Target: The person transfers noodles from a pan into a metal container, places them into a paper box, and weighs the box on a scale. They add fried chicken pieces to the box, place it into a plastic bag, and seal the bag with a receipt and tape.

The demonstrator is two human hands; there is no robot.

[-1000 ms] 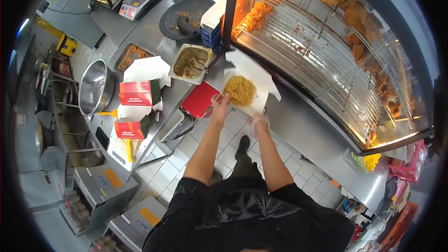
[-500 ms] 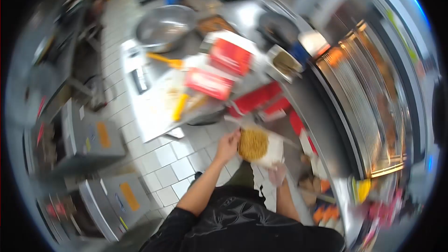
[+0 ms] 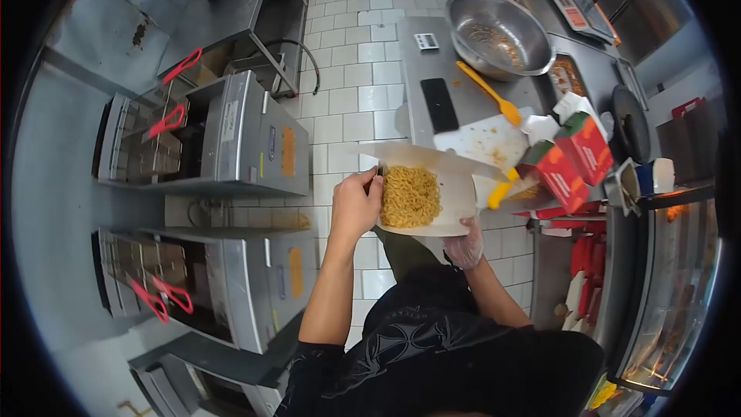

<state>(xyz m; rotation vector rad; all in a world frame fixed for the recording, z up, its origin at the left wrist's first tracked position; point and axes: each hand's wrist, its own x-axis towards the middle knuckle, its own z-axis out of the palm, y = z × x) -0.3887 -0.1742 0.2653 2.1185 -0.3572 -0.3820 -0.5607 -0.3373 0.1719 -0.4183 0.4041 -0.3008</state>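
Observation:
Close in front of my body is a white paper food box (image 3: 458, 194) with a raised flap, level in my hands. A block of curly yellow noodles (image 3: 411, 198) fills its left side. My left hand (image 3: 355, 205) pinches the box at its left edge, beside the noodles, where a small dark piece shows near the fingertips. At the lower right corner, my right hand (image 3: 465, 245) wears a clear glove and grips the box, with some fingers hidden under it. Just past the flap lies a white cutting board (image 3: 482, 139) with crumbs.
The steel table holds a large metal bowl (image 3: 500, 35), yellow spatula (image 3: 494, 96), black phone (image 3: 439, 105), red cartons (image 3: 562, 174), black pan (image 3: 631, 122) and scale (image 3: 580, 11). Fryers (image 3: 258, 135) with red-handled baskets line the left. A glass display case (image 3: 671, 293) stands right.
My view has turned to the right, so the table now appears farther right and the fryers nearer the middle. The box stays in both hands, its flap now plainly visible.

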